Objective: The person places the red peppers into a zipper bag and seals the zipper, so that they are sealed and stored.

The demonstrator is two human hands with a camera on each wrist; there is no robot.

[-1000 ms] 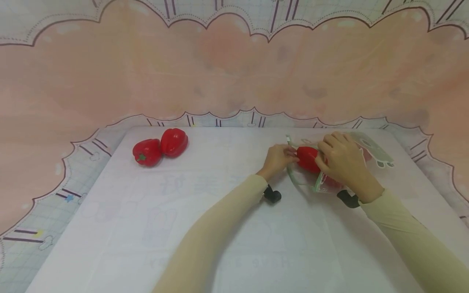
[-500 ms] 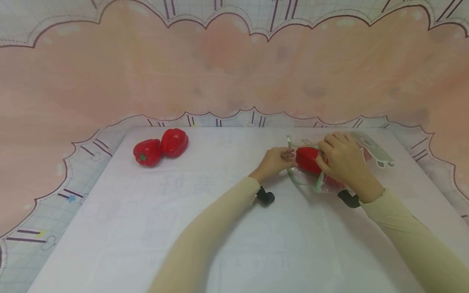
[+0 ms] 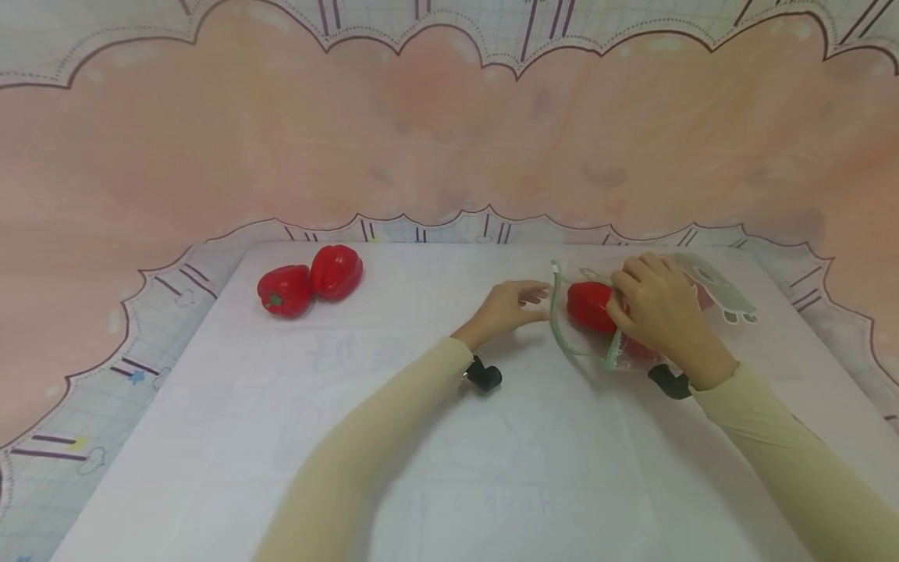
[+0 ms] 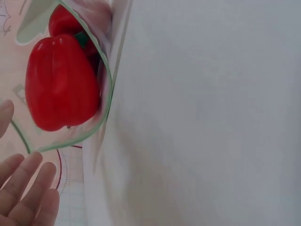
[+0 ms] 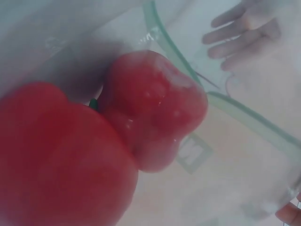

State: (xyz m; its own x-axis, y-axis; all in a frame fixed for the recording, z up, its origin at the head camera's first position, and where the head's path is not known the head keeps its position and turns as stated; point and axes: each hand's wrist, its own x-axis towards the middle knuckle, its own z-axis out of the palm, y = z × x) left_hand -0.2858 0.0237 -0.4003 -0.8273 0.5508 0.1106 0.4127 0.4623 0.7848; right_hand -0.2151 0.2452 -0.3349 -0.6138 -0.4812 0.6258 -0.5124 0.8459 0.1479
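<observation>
A clear zip bag with a green-edged mouth lies at the right of the table, its mouth facing left. A red bell pepper sits just inside the mouth. Behind it in the left wrist view is another red pepper. My right hand holds the bag from above with curled fingers; its grip is partly hidden. In the right wrist view, the peppers show through the plastic. My left hand, fingers loosely extended and holding nothing, is just left of the bag's mouth.
Two red bell peppers rest side by side at the far left of the white table. A patterned curtain hangs behind the table's back edge. Dark wrist cameras sit below both wrists.
My left hand has let go of the pepper at the bag's mouth and drawn back to the left. The right hand and the bag have hardly moved.
</observation>
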